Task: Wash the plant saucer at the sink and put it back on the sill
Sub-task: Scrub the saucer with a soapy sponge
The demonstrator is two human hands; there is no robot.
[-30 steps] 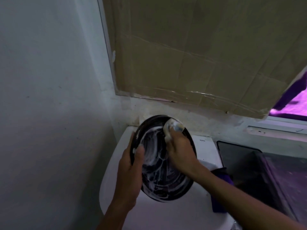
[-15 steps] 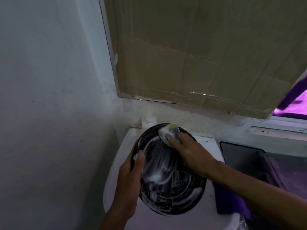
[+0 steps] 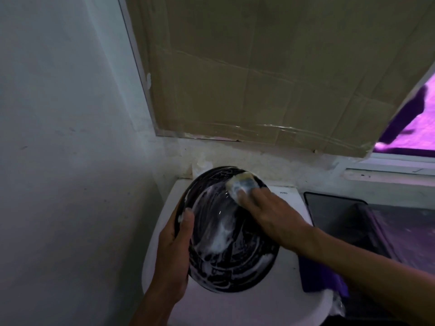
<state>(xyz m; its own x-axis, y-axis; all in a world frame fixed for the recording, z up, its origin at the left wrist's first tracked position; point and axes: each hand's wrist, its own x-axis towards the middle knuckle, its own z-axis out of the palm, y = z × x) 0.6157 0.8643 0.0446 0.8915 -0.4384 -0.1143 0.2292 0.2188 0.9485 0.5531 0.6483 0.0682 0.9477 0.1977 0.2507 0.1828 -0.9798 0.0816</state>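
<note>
Now the black saucer (image 3: pixel 226 245), streaked with suds, is held tilted over the white sink (image 3: pixel 259 309). Left hand (image 3: pixel 173 252) grips its left rim, thumb inside. Right hand (image 3: pixel 270 212) presses a sponge (image 3: pixel 242 184) against the saucer's upper rim, fingers closed on it.

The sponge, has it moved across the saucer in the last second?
Cannot tell: the sponge sits at the saucer's far rim throughout, under the right hand.

Sink (image 3: pixel 235 309) basin hidden behind saucer (image 3: pixel 226 236); sponge (image 3: pixel 242 184) blurred.
</note>
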